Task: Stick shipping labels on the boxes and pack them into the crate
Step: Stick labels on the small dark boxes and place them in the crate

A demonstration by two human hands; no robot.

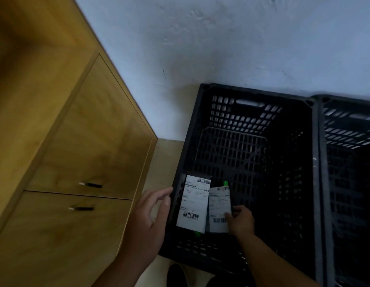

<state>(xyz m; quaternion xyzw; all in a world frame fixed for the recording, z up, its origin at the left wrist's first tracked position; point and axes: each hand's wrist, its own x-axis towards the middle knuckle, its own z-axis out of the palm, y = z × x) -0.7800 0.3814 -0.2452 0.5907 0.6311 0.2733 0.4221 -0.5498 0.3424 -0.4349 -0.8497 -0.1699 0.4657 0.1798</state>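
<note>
A black slotted plastic crate (250, 94) stands on the floor against the wall. Inside its near left corner are two dark boxes with white barcode labels on top. The left labelled box (193, 204) leans against the crate's left wall. The right labelled box (219, 210) lies lower beside it. My right hand (241, 221) reaches down into the crate and its fingers grip the right box at its right edge. My left hand (151, 216) hovers just outside the crate's left wall, fingers spread and relaxed, holding nothing.
A wooden cabinet (80, 154) with two doors and small dark handles stands close on the left. A second black crate (349, 162) sits against the first on the right. A dark shoe (177, 275) shows at the bottom edge. The pale wall is behind.
</note>
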